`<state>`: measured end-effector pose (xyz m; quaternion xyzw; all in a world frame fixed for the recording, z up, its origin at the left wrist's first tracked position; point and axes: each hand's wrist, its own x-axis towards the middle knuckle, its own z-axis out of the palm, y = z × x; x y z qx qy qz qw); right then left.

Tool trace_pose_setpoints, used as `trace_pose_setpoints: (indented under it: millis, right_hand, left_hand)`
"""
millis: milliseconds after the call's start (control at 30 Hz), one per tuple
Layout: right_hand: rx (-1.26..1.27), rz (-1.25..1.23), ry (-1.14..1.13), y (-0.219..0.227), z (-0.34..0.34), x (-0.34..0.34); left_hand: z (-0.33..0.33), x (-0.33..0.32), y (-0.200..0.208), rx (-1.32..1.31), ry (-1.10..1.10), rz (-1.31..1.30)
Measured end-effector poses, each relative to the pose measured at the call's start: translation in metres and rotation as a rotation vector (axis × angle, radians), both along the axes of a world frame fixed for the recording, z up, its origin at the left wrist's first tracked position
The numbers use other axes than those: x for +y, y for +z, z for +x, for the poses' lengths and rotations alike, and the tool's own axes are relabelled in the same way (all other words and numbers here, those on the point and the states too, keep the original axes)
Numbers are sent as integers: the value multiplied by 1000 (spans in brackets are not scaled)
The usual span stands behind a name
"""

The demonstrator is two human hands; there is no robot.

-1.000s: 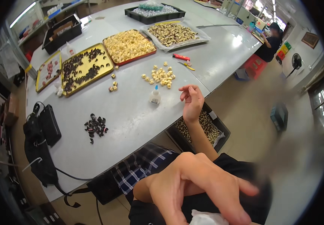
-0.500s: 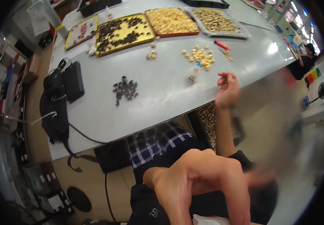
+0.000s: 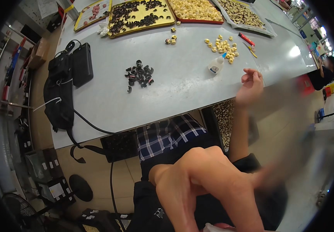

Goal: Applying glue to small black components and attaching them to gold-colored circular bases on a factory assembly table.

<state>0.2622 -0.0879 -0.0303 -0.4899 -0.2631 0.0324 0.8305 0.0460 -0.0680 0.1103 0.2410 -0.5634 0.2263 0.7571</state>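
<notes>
My left hand is raised very close to the camera. Its fingers bend downward, and their tips run out of the lower edge, beside a bit of white material. My right hand hovers by the table's near edge, fingers loosely curled, with nothing visible in it. Closest to it stands a small clear squeeze bottle with a blue tip. Behind the bottle lies a loose heap of pale yellow pieces. Farther left on the grey table is a heap of small black curved pieces.
Along the back stand a yellow tray of black pieces, a red tray of yellow pieces and a tray of dark-flecked pieces. A red tool lies at right. A black pouch with cables sits left. A person is far right.
The view has tilted, so the table and its things appear higher and farther right. Both hands keep about the same posture, and nothing was picked up or let go.
</notes>
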Motion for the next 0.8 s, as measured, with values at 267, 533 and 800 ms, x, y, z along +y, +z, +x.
trace_pose_setpoints:
  millis: [267, 533, 800]
  right_hand:
    - [-7, -21, -20, 2, -2, 3]
    - [-28, -58, -103, -1, -3, -4]
    - [-70, -57, -114, -1, -4, 2]
  left_hand:
    - [-7, 3, -3, 64, 62, -9]
    - [-20, -7, -10, 213, 48, -118]
    - [-35, -17, 7, 299, 225, -275]
